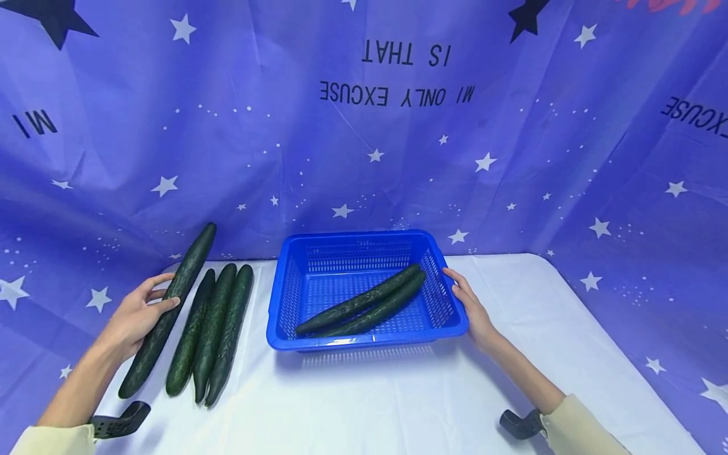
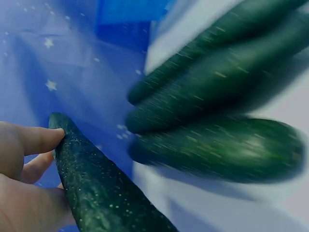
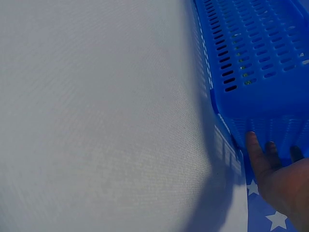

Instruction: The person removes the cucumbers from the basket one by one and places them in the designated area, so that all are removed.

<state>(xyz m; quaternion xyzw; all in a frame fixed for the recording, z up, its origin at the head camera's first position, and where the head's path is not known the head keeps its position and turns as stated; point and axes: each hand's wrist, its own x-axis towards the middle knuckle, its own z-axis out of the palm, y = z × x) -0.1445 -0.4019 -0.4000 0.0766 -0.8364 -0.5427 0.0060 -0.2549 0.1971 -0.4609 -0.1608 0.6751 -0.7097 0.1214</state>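
Observation:
My left hand (image 1: 135,316) grips a long dark green cucumber (image 1: 184,278) around its middle, thumb on the near side. The cucumber slants, its far end overlapping the backdrop in the head view. Just right of it, three more cucumbers (image 1: 216,328) lie side by side on the white cloth; the left wrist view shows them blurred. A blue plastic basket (image 1: 358,237) with slotted walls stands at centre, two cucumbers (image 1: 364,302) lying diagonally inside. At its right end my right hand (image 1: 473,311) rests extended fingers against the side wall, seen also in the right wrist view.
A white cloth (image 1: 352,404) covers the table, with its right edge (image 1: 620,347) running down toward the front. Behind hangs a purple-blue curtain (image 1: 318,164) with stars and lettering. Each wrist carries a black camera mount (image 1: 122,422).

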